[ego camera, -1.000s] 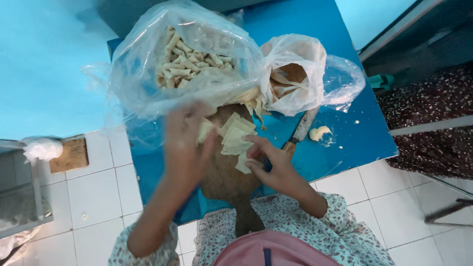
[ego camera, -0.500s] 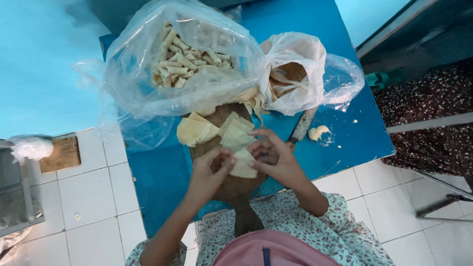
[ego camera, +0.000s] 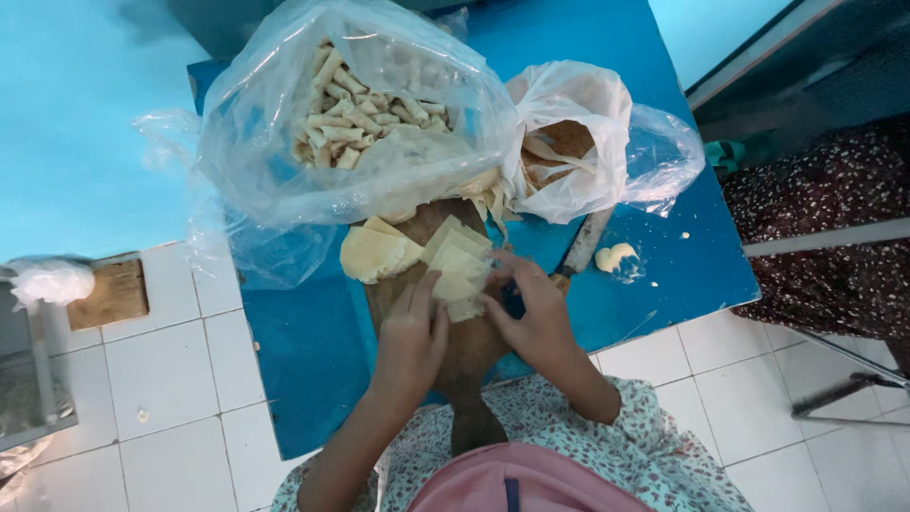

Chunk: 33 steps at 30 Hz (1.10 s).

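A brown wooden cutting board (ego camera: 469, 356) lies on the blue table (ego camera: 303, 351). On it rest pale yellow dough sheets (ego camera: 455, 264) cut into squares and a rounded stack (ego camera: 374, 251). My left hand (ego camera: 412, 332) and my right hand (ego camera: 531, 308) both pinch the lowest dough square (ego camera: 460, 301) from either side. Above the board sits a large clear plastic bag (ego camera: 351, 114) full of small rolled pastries.
A white plastic bag (ego camera: 569, 142) holding brown wrappers sits right of the big bag. A knife (ego camera: 578, 248) and a lump of dough (ego camera: 614, 256) lie on the table's right. White tiled floor surrounds the table, with a wooden block (ego camera: 109, 294) at left.
My left hand came down from the big bag's opening to the board and now meets my right hand at a dough square. The dough sheets now lie uncovered.
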{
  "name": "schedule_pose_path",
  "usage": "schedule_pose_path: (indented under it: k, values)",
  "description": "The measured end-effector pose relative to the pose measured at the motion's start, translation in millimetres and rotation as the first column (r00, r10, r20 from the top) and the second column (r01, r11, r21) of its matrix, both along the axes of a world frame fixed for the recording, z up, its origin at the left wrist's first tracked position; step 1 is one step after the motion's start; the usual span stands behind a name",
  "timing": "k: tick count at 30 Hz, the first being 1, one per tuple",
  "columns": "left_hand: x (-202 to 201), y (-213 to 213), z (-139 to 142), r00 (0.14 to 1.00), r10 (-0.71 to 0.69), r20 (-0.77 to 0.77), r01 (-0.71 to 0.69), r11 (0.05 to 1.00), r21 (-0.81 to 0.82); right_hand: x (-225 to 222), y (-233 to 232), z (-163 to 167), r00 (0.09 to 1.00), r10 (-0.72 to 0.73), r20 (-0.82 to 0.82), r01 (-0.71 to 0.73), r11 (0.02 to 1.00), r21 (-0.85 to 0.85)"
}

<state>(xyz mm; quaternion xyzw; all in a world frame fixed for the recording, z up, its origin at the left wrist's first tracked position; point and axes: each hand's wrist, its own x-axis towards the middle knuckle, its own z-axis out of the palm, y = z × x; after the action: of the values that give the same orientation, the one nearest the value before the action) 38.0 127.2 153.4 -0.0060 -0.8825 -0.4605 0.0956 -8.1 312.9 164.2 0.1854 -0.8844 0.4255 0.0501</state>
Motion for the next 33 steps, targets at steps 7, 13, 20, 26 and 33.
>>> schedule_pose_path:
  k: [7,13,20,26,33]
  values:
    - [0,3,2,1.0,0.016,0.02,-0.016,0.999,0.041,4,-6,-3,0.989,0.067,-0.132,-0.059,0.996,0.061]
    - [5,14,0,0.994,0.091,-0.055,-0.09,0.996,0.029,6,-8,4,0.994,0.021,-0.107,-0.015,0.998,0.061]
    - [9,15,-5,0.991,0.128,-0.043,-0.127,0.991,0.041,14,-19,-1,0.985,0.053,-0.165,-0.026,0.986,0.164]
    - [13,13,-3,0.992,0.121,-0.017,-0.12,0.991,0.064,10,-17,-7,0.976,0.16,-0.146,-0.131,0.973,0.19]
    - [15,16,0,0.989,0.122,-0.086,-0.129,0.989,-0.079,8,-3,6,0.997,0.066,-0.047,-0.052,0.964,0.259]
